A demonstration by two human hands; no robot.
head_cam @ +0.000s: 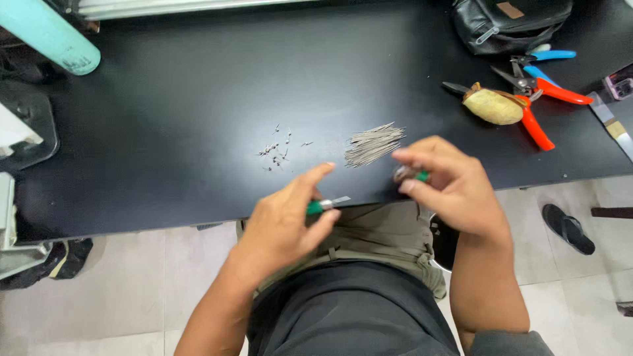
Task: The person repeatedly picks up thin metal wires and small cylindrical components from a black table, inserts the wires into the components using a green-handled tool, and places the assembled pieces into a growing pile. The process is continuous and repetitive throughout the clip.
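Black tabletop (165, 132) is filling most of the view, with pale floor tiles showing along its near edge. Far left: a pale teal cylinder (49, 36) is lying tilted across the corner. Centre: a scatter of tiny metal bits (277, 151) is resting on the bare surface, and just right of it a bundle of thin metal pins (372, 145) is lying with its long axis running from near-left to far-right, the tips fanning toward the far right. Near edge, centre: the left hand (287, 224) is pinching a small green-handled tool (326, 204), whose silver blade is pointing right and slightly far, its long axis lying roughly along the table edge. Just right of it: the right hand (448, 188) is closing narrowly, thumb and fingers gripping a small green-and-metal piece (410, 175) above the table edge, near the pins; its exact shape is too blurred to tell. Judged from this, a steady job is asking for both hands to be braced low by the edge, the blade tip being brought in line with the piece. Far right: red-handled pliers (537, 109), blue-handled cutters (544, 62) and a black bag (511, 23) are lying well apart from the hands.
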